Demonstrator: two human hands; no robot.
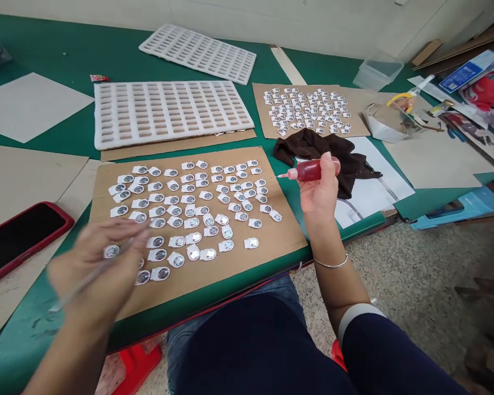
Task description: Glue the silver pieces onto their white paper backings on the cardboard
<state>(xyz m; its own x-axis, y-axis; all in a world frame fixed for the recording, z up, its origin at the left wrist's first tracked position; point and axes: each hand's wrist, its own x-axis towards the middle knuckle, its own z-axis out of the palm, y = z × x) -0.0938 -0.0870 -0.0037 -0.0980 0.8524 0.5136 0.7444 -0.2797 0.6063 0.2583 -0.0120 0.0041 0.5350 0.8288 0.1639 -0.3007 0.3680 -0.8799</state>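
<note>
My right hand is closed around a small squeeze bottle of red liquid. Its thin needle tip points left, above the right edge of a brown cardboard sheet. On that sheet lie loose rows of small white tabs, each with a round silvery face. My left hand, smeared by motion, is over the sheet's left side. Its fingers hold a thin, pale, stick-like tool, too blurred to name more exactly. Some of the tabs are hidden behind this hand.
Behind the sheet lie two white slotted trays. A second cardboard bears more tabs. A dark brown cloth rests on white paper right of my bottle. Farther right are a clear container and yellow-handled scissors; a red-cased phone lies left.
</note>
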